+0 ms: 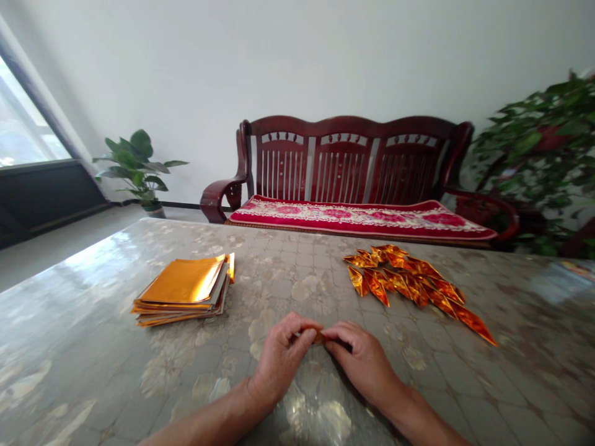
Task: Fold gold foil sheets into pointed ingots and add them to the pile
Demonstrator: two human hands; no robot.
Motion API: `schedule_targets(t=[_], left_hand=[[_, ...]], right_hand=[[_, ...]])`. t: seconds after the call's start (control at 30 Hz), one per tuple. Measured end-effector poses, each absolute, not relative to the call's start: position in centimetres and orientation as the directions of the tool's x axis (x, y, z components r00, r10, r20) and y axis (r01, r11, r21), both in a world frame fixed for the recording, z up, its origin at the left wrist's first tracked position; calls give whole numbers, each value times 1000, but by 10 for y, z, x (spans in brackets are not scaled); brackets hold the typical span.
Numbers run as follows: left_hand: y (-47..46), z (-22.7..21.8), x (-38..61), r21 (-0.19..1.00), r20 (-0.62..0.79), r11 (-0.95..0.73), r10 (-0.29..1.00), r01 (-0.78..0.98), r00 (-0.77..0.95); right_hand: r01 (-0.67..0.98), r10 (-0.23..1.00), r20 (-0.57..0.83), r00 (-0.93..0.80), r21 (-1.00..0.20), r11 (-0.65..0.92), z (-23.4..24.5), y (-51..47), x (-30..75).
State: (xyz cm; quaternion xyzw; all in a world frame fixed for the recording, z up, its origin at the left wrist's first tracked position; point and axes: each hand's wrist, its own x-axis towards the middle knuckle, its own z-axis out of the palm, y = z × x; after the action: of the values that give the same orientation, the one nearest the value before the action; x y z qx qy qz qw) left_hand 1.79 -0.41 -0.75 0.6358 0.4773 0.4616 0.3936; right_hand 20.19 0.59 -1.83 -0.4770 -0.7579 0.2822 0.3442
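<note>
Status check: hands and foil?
Left hand and right hand pinching a small gold foil piece. Gold foil sheet stack to the left, folded foil pieces to the right, neither touching the hands.

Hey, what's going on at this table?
A person is pinching a small piece of gold foil between their left hand and right hand, just above a glossy patterned tabletop. A stack of gold foil sheets lies to the left, and a pile of folded, pointed foil pieces lies to the right.

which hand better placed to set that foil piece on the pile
Likely the right hand: it pinches the gold foil piece and lies closer to the folded foil pile; the left hand is nearer the sheet stack.
</note>
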Motion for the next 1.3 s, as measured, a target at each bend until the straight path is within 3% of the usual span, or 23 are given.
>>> schedule_targets(t=[0.57,0.87,1.13,1.3], left_hand=[[-5,-10,17,908,291,-324,944,266,156],[-6,-12,17,938,260,-269,963,218,71],[-6,-7,17,922,303,-325,944,210,134],[-6,-8,16,912,324,-346,937,221,130]], right_hand=[[494,899,308,-311,-756,430,-22,7,202],[506,904,296,-307,-754,419,-23,6,202],[435,875,405,-267,-759,484,-20,4,203],[446,872,391,-296,-750,488,-18,4,202]])
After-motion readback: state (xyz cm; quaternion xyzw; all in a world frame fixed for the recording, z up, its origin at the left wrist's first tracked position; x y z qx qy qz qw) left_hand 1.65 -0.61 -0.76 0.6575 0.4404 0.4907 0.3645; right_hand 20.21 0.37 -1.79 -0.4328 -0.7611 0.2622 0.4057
